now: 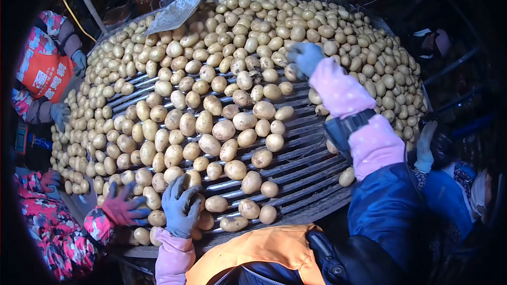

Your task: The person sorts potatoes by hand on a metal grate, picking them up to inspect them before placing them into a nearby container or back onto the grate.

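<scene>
My left hand (181, 206), in a grey-blue glove, rests at the near edge with its fingers spread over several potatoes (216, 203). Farther out, my right hand (306, 59) reaches across to the heap on the right. Its gloved fingers point left, loosely bent and slightly blurred, against potatoes (297, 34) there. Pale, round to oval potatoes cover most of the slatted metal table (311, 153). Bare slats show between my arms, and a few loose potatoes (268, 214) lie close to my body.
A co-worker's red-gloved hand (125, 206) lies just left of mine. Another person's gloved hands (60, 115) rest at the left edge. A pale scoop-like sheet (175, 13) lies on the far potatoes. At right, another person's gloved arm (424, 148) is beside the table.
</scene>
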`<state>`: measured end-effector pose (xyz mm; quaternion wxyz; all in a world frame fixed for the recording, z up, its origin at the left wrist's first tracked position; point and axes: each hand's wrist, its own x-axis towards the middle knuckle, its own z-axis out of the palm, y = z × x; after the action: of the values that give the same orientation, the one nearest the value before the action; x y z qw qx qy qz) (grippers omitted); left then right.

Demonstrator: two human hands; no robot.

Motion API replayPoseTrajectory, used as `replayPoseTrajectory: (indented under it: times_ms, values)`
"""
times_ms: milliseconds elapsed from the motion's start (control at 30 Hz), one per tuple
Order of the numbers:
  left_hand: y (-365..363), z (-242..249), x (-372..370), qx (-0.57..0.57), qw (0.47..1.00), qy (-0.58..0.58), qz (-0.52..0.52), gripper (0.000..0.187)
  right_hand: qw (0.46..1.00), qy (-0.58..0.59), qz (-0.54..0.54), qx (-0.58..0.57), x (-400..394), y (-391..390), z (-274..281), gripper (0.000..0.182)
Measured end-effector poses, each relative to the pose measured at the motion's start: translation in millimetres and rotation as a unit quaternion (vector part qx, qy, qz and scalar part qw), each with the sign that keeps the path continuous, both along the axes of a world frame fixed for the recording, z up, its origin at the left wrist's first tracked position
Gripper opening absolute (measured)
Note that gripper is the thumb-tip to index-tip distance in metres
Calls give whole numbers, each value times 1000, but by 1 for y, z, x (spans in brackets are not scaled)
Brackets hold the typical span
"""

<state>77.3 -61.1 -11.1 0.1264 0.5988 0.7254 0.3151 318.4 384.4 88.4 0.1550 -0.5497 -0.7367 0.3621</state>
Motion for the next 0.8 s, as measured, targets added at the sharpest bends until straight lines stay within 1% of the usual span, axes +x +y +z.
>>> replayPoseTrajectory:
  times_ms: [33,67,100,167,200,300,433,467,533,567,600,667,700,733,800]
  values:
    - [0,0,0,1,1000,0,1,33,1000,17,22,4,-21,-1,-4,32]
    - [-1,-1,1,2,1000,1,4,33,989,-60,111,81,-35,1,-17,33]
    - [-2,-2,2,4,1000,1,9,33,958,-134,198,159,-49,5,-36,34]
    - [-2,-2,2,-4,1000,0,13,33,911,-278,246,181,-76,5,-69,39]
    - [-1,-3,3,-2,1000,-2,14,33,919,-279,236,151,-88,8,-79,41]
    - [-4,-2,5,-8,1000,-6,11,34,932,-263,211,135,-86,13,-98,40]
    - [0,-3,4,-2,1000,-7,13,34,945,-239,178,133,-85,20,-100,38]
    - [-2,-3,5,-1,1000,-8,13,34,955,-225,110,162,-81,12,-103,27]
    - [-4,0,8,-10,1000,15,18,35,971,-46,201,123,-66,17,-94,21]
    - [-2,0,8,-11,999,28,13,35,991,50,124,20,-49,17,-88,17]
    - [-3,-4,7,-10,999,35,8,36,985,157,32,-68,-42,-10,-47,15]
    - [-2,-1,7,-18,998,56,-3,35,936,320,15,-146,-3,-48,15,13]
    - [-1,-1,8,-20,998,67,-9,35,919,370,34,-130,21,-72,51,17]
    - [0,-1,7,-29,997,75,-18,34,912,394,16,-114,49,-96,77,20]
    - [0,-3,8,-23,994,103,-25,34,894,441,0,-75,116,-162,107,20]
